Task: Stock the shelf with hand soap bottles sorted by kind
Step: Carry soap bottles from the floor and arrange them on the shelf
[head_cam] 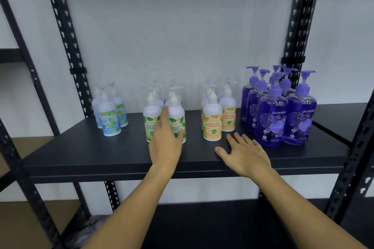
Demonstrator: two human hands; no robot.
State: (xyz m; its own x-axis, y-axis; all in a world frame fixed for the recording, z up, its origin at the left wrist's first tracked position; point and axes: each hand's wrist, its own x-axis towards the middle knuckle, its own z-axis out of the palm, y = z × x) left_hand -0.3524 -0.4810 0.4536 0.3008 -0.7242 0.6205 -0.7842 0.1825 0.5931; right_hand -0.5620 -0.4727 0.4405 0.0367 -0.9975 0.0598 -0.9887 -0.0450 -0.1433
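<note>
Late in the stocking, by the look of it: four kinds of hand soap bottles already grouped in a row across the shelf (85,153), well back from its front edge. Left hand (165,143) reaching in over the front edge, fingers straight and together, laid against the front pair of the green-label bottles (149,123), touching rather than gripping; probably nudging or squaring up that group. Right hand (245,152) flat and spread on the shelf near the front edge, between the orange-label bottles (212,123) and the purple bottles (271,119), holding nothing. Toward the left end, the blue-label bottles (110,119), the smallest group; toward the right end, the purple ones, taller and transparent with purple pumps; green and orange groups in the middle, white-bodied with white pumps. Next move, judged from this: a light push on the green pair to line it up with its neighbours, kept low on the body so the narrow bottles slide and do not tip into those behind; otherwise withdrawal of both hands for more stock, none of which shows here. Legible writing: "guardian" on the two front purple bottles; "ANTIBACTERIAL HAND WASH ULTRA MOISTURE" on the orange labels; "ANTIBACTERIAL HAND WASH" and what reads as "PROTECTION" on the green, partly hidden by the hand. Blue labels too blurred beyond "WASH"; small print on the purple unreadable.
</note>
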